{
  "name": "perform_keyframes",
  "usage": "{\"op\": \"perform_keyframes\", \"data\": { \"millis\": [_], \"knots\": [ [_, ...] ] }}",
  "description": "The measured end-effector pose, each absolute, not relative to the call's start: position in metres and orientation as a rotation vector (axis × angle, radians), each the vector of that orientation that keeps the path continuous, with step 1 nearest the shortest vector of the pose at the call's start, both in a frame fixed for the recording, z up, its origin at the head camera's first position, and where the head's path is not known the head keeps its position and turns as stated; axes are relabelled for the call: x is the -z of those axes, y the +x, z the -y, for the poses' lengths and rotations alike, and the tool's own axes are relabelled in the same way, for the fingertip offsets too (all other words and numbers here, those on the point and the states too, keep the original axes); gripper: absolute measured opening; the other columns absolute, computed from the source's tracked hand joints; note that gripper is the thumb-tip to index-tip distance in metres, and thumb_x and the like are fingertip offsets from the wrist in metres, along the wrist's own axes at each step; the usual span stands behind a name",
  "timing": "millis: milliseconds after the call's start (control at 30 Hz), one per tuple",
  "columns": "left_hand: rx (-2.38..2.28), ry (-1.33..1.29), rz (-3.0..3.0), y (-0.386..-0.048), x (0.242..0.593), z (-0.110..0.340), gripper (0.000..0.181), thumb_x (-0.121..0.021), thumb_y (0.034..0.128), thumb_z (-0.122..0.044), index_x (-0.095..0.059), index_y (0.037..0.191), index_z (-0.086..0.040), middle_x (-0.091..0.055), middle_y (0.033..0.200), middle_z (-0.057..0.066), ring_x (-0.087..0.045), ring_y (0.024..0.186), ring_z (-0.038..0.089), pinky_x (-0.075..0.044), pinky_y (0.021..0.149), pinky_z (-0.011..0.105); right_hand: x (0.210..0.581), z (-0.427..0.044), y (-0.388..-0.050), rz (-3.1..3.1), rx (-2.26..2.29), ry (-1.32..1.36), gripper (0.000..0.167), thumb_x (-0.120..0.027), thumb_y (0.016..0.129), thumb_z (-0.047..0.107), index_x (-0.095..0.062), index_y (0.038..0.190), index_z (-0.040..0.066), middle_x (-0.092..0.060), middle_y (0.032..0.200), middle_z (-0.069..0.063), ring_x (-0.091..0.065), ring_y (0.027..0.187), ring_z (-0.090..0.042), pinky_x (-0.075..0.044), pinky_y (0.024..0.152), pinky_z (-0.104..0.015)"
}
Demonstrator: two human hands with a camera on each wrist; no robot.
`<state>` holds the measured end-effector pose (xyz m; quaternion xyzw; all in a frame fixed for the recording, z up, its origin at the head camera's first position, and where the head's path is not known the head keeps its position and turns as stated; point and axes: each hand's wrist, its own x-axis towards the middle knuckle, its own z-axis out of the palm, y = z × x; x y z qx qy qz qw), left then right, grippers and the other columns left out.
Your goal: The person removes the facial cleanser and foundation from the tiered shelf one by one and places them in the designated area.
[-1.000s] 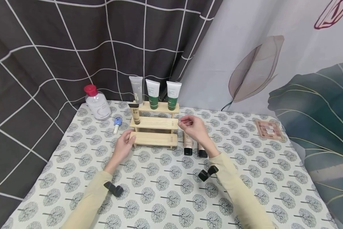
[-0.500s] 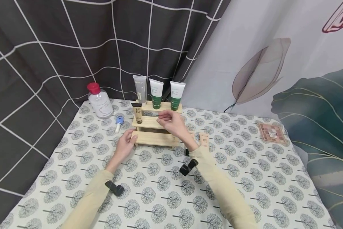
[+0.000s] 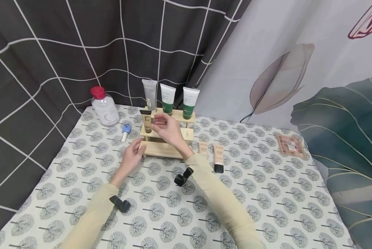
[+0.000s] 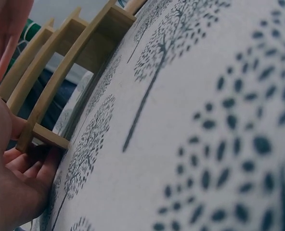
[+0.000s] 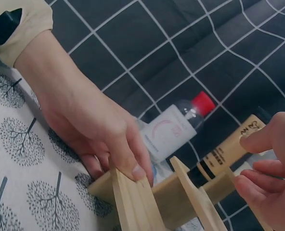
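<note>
A three-tier wooden rack (image 3: 162, 149) (image 4: 75, 48) stands at the table's back. My left hand (image 3: 131, 157) (image 4: 12, 178) (image 5: 94, 115) grips the left end of its lowest tier. On the middle tier a small gold tube (image 3: 146, 121) (image 5: 229, 149) with a black end stands upright. Beside that tube is my right hand (image 3: 171, 133) (image 5: 277, 163), thumb and fingers apart; in the right wrist view the thumb overlaps the tube's edge, and contact is unclear. A grey tube (image 3: 150, 94) and two white-and-green tubes (image 3: 167, 98) (image 3: 190, 102) stand on the top tier.
Two BB tubes (image 3: 203, 148) (image 3: 218, 157) lie right of the rack, one partly behind my right forearm. A red-capped bottle (image 3: 106, 110) (image 5: 171, 132) and a blue-and-white item (image 3: 126, 132) are at left. A palette (image 3: 291, 145) lies far right. Curtains hang behind.
My right hand has moved left from the rack's right end, across the middle tier, to the gold tube. My left hand has kept its grip on the lowest tier.
</note>
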<state>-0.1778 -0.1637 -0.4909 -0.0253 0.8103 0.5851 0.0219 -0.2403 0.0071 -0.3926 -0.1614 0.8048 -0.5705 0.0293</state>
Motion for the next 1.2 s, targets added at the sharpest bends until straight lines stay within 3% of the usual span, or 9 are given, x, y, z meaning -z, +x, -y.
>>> {"op": "perform_keyframes", "data": {
  "millis": [200,500,800,1200],
  "knots": [
    [-1.805,-0.054,-2.524,-0.182,0.486,0.166,0.050,-0.049,0.1065,-0.016,-0.037,0.152,0.002,-0.044,0.153,0.028,-0.050,0.138,0.042,-0.044,0.118,0.047,0.389,0.011,-0.244,-2.500,1.779,-0.540,0.040,-0.075,0.089,0.003,-0.061,0.125,-0.005,-0.069,0.122,-0.024,-0.071,0.111,-0.033,-0.060,0.092,-0.020],
    [-1.810,-0.063,-2.530,-0.189,0.479,0.166,0.050,-0.050,0.1063,-0.018,-0.038,0.151,0.001,-0.043,0.154,0.028,-0.049,0.140,0.041,-0.043,0.119,0.046,0.388,0.018,-0.249,-2.661,1.756,-0.598,0.027,-0.074,0.091,0.006,-0.066,0.114,-0.004,-0.074,0.110,-0.020,-0.074,0.101,-0.027,-0.059,0.086,-0.013],
    [-1.778,-0.094,-2.529,-0.182,0.486,0.165,0.049,-0.051,0.1060,-0.017,-0.040,0.151,-0.001,-0.043,0.153,0.027,-0.049,0.139,0.041,-0.043,0.118,0.045,0.389,-0.029,-0.231,-2.563,1.824,-0.469,0.035,-0.070,0.094,0.008,-0.061,0.126,-0.004,-0.068,0.119,-0.022,-0.069,0.110,-0.033,-0.061,0.094,-0.024],
    [-1.756,-0.097,-2.550,-0.179,0.488,0.164,0.049,-0.051,0.1060,-0.016,-0.040,0.151,0.000,-0.044,0.153,0.028,-0.049,0.139,0.041,-0.044,0.117,0.045,0.381,-0.114,-0.217,-2.621,1.802,-0.253,0.035,-0.064,0.099,0.013,-0.058,0.129,-0.003,-0.067,0.123,-0.021,-0.065,0.115,-0.032,-0.059,0.101,-0.036]
  ]
}}
